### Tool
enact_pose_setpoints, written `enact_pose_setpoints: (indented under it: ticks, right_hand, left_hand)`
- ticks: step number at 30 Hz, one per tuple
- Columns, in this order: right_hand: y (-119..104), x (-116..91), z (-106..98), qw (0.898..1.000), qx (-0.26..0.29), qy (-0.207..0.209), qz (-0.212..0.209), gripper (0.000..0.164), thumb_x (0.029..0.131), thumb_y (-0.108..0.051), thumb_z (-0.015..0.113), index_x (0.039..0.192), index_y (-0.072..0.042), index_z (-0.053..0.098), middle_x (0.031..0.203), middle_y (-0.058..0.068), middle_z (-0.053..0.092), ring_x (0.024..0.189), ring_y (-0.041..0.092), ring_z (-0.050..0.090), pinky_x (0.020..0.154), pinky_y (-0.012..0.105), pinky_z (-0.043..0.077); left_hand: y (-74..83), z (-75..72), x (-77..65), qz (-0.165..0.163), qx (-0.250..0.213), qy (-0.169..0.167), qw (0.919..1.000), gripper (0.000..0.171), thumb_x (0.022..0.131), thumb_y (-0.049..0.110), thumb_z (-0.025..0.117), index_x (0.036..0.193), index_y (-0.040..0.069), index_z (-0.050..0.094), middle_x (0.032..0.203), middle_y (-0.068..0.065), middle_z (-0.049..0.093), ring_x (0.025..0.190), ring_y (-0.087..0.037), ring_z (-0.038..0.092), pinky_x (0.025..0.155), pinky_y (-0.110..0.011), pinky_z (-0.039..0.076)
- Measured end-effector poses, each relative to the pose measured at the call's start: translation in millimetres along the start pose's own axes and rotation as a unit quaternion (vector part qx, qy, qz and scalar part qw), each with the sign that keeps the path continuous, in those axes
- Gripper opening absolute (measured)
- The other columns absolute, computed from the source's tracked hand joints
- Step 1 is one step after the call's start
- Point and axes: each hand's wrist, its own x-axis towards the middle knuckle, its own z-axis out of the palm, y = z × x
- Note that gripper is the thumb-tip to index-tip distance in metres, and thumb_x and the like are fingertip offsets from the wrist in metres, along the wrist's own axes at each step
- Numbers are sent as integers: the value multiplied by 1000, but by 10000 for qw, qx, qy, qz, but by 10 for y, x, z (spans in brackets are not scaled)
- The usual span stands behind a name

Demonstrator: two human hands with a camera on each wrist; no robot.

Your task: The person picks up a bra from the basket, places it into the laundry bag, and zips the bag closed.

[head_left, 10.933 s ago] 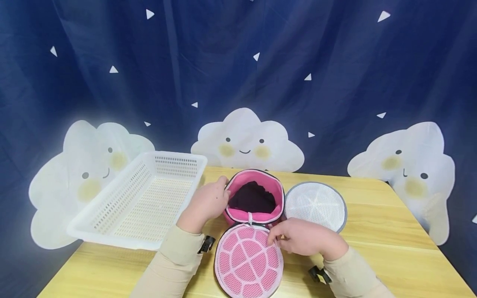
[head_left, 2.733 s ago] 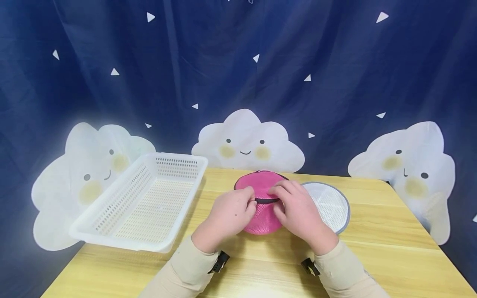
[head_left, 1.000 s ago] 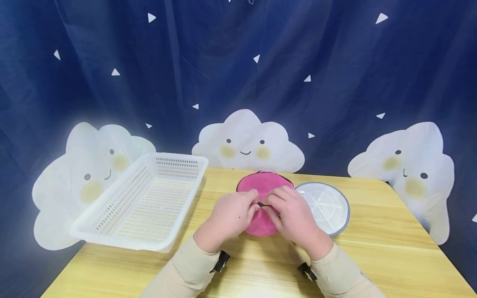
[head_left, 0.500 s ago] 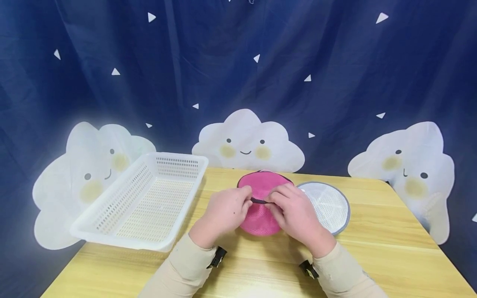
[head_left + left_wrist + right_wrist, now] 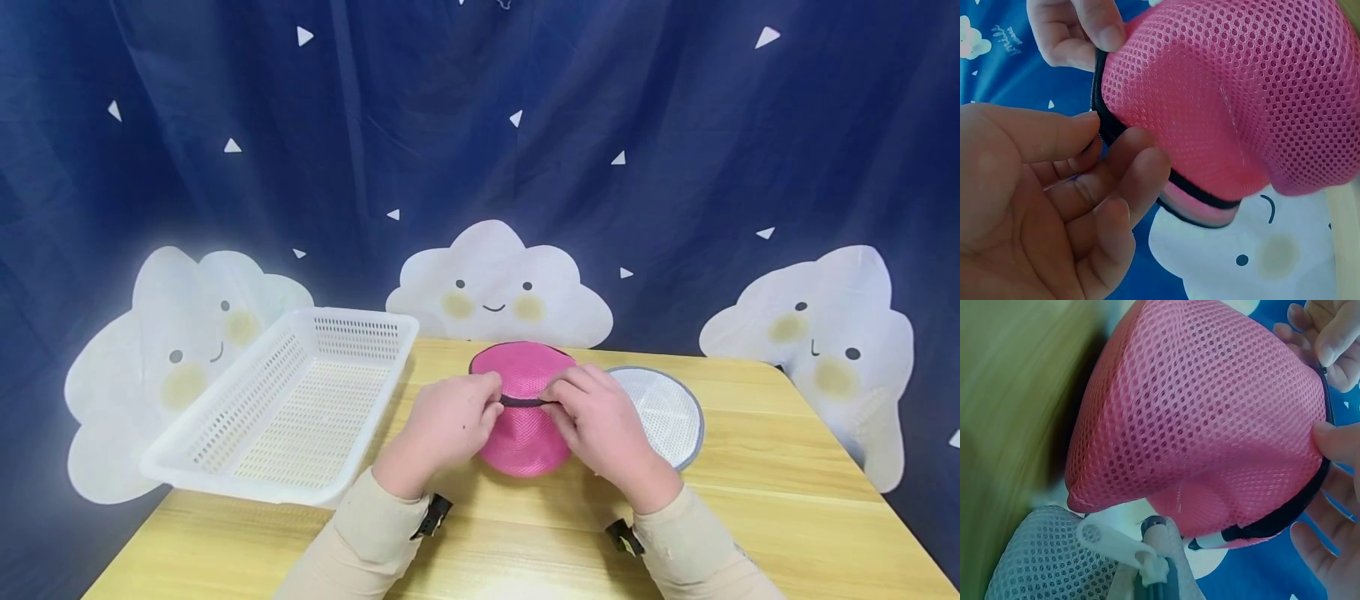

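Observation:
A pink mesh laundry bag (image 5: 525,446) stands mid-table, its plain mesh side facing me and a black-trimmed zipper edge (image 5: 522,402) running across the upper part. At the left of that edge, my left hand (image 5: 447,425) pinches the trim between thumb and fingers. My right hand (image 5: 603,429) pinches it a short way to the right. The left wrist view shows zipper teeth along the black trim (image 5: 1099,87) between the two hands. A white end tab (image 5: 1210,540) on the trim shows in the right wrist view. The bag's inside is hidden.
A flat, round white mesh bag (image 5: 663,417) with a grey rim lies right of the pink bag, partly behind my right hand. Its white zipper pull (image 5: 1110,542) sticks up in the right wrist view. A white plastic basket (image 5: 232,485) stands at left on the wooden table (image 5: 787,467).
Long before, the pink bag stood open with dark cloth inside and its round lid folded toward me; now mesh covers that opening. In the last second, my hands have moved apart along the edge.

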Motion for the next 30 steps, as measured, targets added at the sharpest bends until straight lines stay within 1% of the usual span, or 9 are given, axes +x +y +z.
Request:
enact_pose_setpoints:
  ticks: [6, 12, 17, 21, 24, 30]
  right_hand:
    - [7, -2, 4, 9996, -171, -128, 188, 19, 81, -7, 81, 92, -15, 69, 96, -5, 66, 92, 20, 58, 82, 37, 48]
    - [-5, 8, 2, 9994, -163, -149, 248, 19, 79, -5, 81, 91, -15, 70, 94, -5, 66, 91, 20, 57, 81, 37, 48]
    - [-42, 13, -1, 9996, 3, -184, 198, 18, 80, -6, 80, 91, -15, 70, 94, -5, 64, 89, 18, 55, 80, 36, 47]
    - [-80, 13, 3, 9996, 69, -212, 156, 19, 80, -7, 82, 92, -16, 71, 95, -5, 65, 91, 18, 57, 82, 36, 47]
    - [-100, 14, 7, 9995, 84, -255, 142, 20, 79, -9, 83, 93, -17, 71, 96, -5, 66, 94, 18, 59, 85, 37, 48]
    - [-124, 17, 30, 9996, 140, -241, 26, 21, 78, -11, 85, 93, -16, 70, 94, -5, 65, 95, 18, 59, 85, 37, 48]
  left_hand:
    - [44, 7, -11, -5, -110, -100, 9999, 22, 95, 22, 69, 84, 23, 51, 69, 9, 50, 64, -12, 51, 55, -31, 42]
    - [71, 25, -11, 109, -35, -23, 9999, 22, 96, 23, 69, 84, 23, 50, 67, 9, 49, 62, -11, 50, 55, -30, 42]
    - [112, 31, -14, 236, -11, -4, 9997, 21, 96, 24, 68, 84, 22, 50, 65, 9, 48, 60, -10, 50, 54, -30, 41]
    - [136, 55, -13, 294, -36, -3, 9996, 21, 96, 24, 68, 84, 22, 51, 65, 10, 49, 60, -10, 50, 54, -30, 41]
    - [144, 77, -12, 335, -19, 46, 9994, 21, 96, 24, 68, 83, 22, 51, 65, 10, 48, 60, -9, 50, 54, -30, 41]
    - [152, 101, -19, 452, 19, 186, 9988, 23, 95, 22, 69, 82, 21, 50, 63, 10, 47, 58, -9, 48, 53, -28, 40]
